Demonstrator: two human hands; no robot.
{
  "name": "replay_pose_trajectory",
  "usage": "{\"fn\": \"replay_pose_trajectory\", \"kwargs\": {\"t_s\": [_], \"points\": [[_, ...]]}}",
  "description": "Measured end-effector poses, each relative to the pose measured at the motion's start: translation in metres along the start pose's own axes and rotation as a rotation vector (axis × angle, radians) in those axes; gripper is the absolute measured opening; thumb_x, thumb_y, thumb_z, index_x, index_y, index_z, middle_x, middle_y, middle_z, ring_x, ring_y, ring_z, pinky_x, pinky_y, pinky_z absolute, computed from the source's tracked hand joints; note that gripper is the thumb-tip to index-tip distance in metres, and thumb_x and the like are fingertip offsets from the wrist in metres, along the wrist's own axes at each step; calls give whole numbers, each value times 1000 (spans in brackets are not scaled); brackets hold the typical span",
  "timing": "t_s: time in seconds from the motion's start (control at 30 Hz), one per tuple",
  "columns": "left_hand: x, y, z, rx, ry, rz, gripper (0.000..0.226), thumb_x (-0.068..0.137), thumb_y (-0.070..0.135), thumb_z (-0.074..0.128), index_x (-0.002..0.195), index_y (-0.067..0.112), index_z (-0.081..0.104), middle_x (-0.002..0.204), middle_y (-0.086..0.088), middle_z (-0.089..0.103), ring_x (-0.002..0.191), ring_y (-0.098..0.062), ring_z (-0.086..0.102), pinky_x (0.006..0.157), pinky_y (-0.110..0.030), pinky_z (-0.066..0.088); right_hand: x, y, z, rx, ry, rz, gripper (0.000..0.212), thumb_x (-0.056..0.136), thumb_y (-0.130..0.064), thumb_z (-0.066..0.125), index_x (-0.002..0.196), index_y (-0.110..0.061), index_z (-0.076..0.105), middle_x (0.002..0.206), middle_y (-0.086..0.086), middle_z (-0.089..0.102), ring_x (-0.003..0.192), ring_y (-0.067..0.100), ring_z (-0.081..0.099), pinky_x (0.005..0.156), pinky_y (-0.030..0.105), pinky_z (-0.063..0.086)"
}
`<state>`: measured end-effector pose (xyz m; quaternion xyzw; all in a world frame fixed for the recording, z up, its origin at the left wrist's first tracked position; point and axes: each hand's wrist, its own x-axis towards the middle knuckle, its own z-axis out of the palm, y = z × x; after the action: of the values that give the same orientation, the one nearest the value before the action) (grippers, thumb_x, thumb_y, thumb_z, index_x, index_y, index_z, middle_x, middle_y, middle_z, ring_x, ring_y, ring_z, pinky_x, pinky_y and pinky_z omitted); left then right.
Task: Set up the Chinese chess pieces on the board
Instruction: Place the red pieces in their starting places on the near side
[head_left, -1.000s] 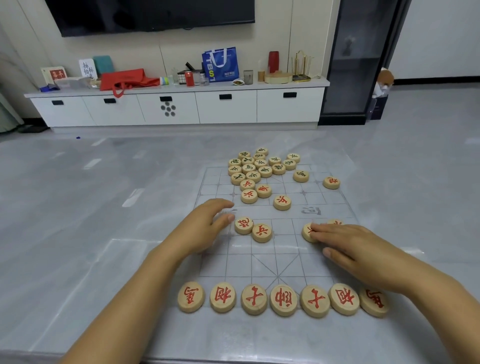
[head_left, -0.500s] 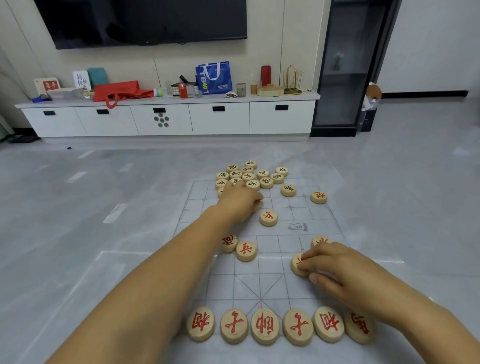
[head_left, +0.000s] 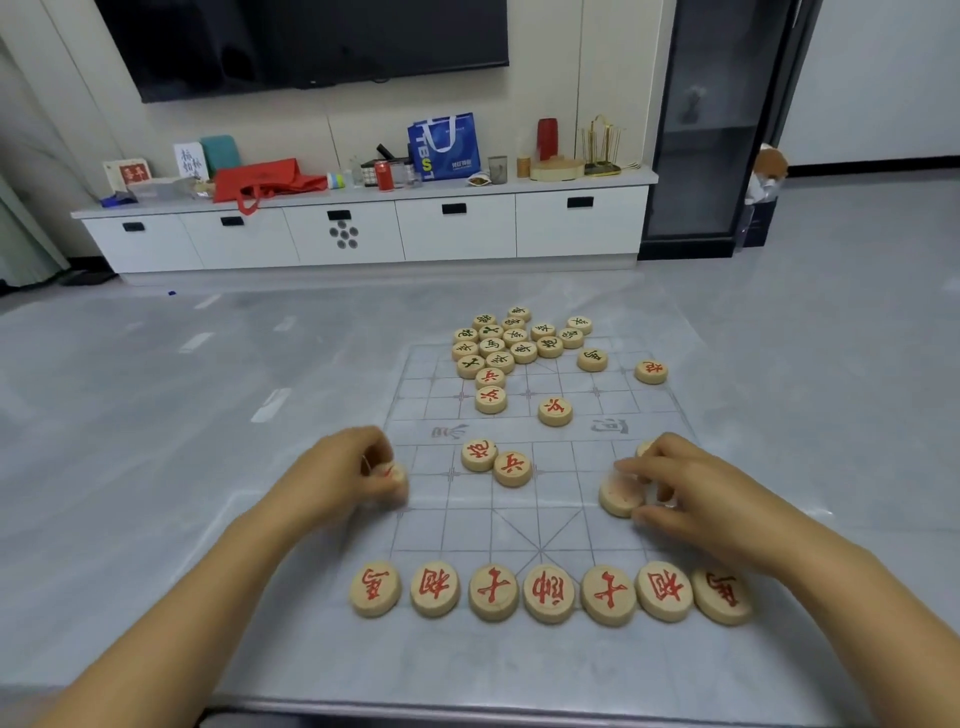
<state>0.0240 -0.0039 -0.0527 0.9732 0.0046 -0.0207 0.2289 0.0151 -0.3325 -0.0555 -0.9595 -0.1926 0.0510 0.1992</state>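
A thin clear board sheet (head_left: 540, 499) with grey grid lines lies on the grey table. Several red-lettered wooden discs form a row (head_left: 549, 593) along its near edge. My left hand (head_left: 343, 475) pinches a red piece (head_left: 387, 474) at the board's left edge, low over the sheet. My right hand (head_left: 691, 488) rests on the right side, its fingers touching a red piece (head_left: 620, 495); another disc (head_left: 645, 448) peeks out behind its fingers. Two red pieces (head_left: 496, 462) sit mid-board. A heap of green-lettered pieces (head_left: 511, 338) and some loose red ones (head_left: 555, 410) lie at the far end.
The table's near edge (head_left: 467, 709) runs just below the row of pieces. Bare grey tabletop (head_left: 182, 467) spreads left and right of the board. Beyond stands a white low cabinet (head_left: 363, 228) with bags and cups, under a wall TV.
My left hand came back from the far pile to the board's left edge, now holding a red piece. My right hand stayed over the pieces on the right. The camera tilted slightly.
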Motion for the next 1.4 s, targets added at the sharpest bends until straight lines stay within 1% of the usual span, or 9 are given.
{"fn": "replay_pose_trajectory", "kwargs": {"t_s": [0.17, 0.43, 0.57, 0.67, 0.8, 0.93, 1.07, 1.3, 1.4], "points": [[-29, -16, -2, -48, -71, -26, 29, 70, 29, 77, 90, 26, 57, 93, 6, 57, 84, -12, 54, 71, -21, 43, 4, 4, 1, -6, -9, 24, 43, 85, -32, 60, 126, -30, 50, 87, -20, 38, 78, -1, 46, 70, 17, 39], [-53, -48, -10, -132, -59, -38, 21, 71, 23, 77, 84, 28, 61, 91, 3, 59, 83, -13, 56, 73, -24, 46, -21, 33, -11, -42, 54, 201, 24, 73, -40, 71, 86, -30, 54, 83, -10, 53, 74, 8, 53, 68, 27, 46], [-57, -57, -14, -144, -65, -1, 35, 70, 23, 78, 94, 35, 56, 97, 6, 56, 87, -9, 53, 72, -15, 42, -43, 43, -13, -14, 93, 286, 42, 51, -56, 79, 72, -29, 55, 69, -4, 59, 64, 13, 57, 58, 30, 45], [-59, -55, -12, -119, -126, 98, 53, 79, 20, 70, 117, 45, 42, 107, 14, 48, 99, -3, 47, 78, -9, 38, -60, 68, -11, 37, 147, 326, 83, 15, -95, 47, 73, -36, 58, 58, 1, 59, 59, 15, 58, 52, 27, 45], [-57, -51, -10, -87, -152, 150, 43, 83, 19, 66, 107, 49, 47, 105, 17, 46, 96, -4, 47, 76, -9, 38, -73, 83, -14, 93, 179, 299, 70, 27, -98, 42, 93, -75, 39, 74, -8, 56, 79, 0, 56, 53, 24, 47], [-63, -55, -14, -100, -123, 92, 33, 73, 21, 76, 91, 39, 56, 97, 5, 56, 86, -10, 53, 73, -14, 44, -73, 67, -12, 115, 77, 233, 63, 34, -100, 27, 95, -84, 30, 82, -17, 51, 88, -3, 51, 74, 18, 44], [-75, -60, -17, -102, -158, 68, 32, 66, 22, 81, 87, 34, 60, 93, 6, 60, 85, -12, 56, 76, -23, 48, -76, 64, -14, 98, 53, 236, 76, 25, -101, 32, 95, -71, 40, 101, -29, 49, 88, -1, 52, 61, 23, 46], [-83, -63, -16, -88, -157, 99, 32, 65, 24, 81, 89, 33, 61, 94, 9, 61, 85, -11, 55, 73, -19, 44, -82, 57, -14, 67, -45, 265, 88, 11, -97, 43, 83, -47, 50, 79, -33, 57, 73, -4, 54, 61, 31, 48], [-83, -63, -16, -88, -158, 96, 36, 65, 24, 81, 91, 35, 59, 95, 9, 60, 86, -11, 55, 72, -18, 43, -85, 52, -18, 80, -87, 289, 91, 10, -96, 43, 82, -42, 53, 79, -12, 63, 74, -7, 54, 62, 26, 48]]}}
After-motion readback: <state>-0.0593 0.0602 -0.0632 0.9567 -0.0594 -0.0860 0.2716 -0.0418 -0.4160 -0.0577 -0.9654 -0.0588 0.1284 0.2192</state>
